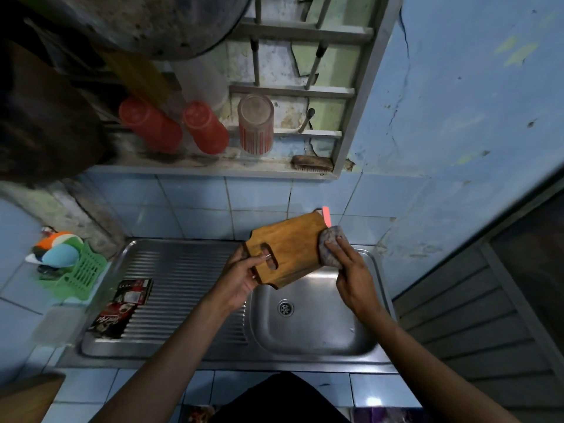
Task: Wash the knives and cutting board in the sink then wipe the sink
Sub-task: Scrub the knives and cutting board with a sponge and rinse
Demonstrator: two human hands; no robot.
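The steel sink [308,346] lies below both hands, its ribbed drainboard [183,285] stretching away from the left fingers and its drain [285,308] between and under the two wrists; above the basin, the wooden cutting board [287,250] is held tilted in the air, its handle end at the left fingers and its far edge at the right fingers; the left hand [241,276] grips the board by that handle end, fingers curled round the edge with one fingertip at the slot; the right hand [351,270] presses a greyish scrub cloth [331,245] against the board's edge, its fingers laid fairly straight over the cloth with the thumb hidden behind; just beyond the right fingertips, a pinkish-red knife tip [326,215] pokes out from behind the board's top corner; well off from the left fingers, a dark packet [122,306] lies on the drainboard, and past it stands a green basket [84,271].
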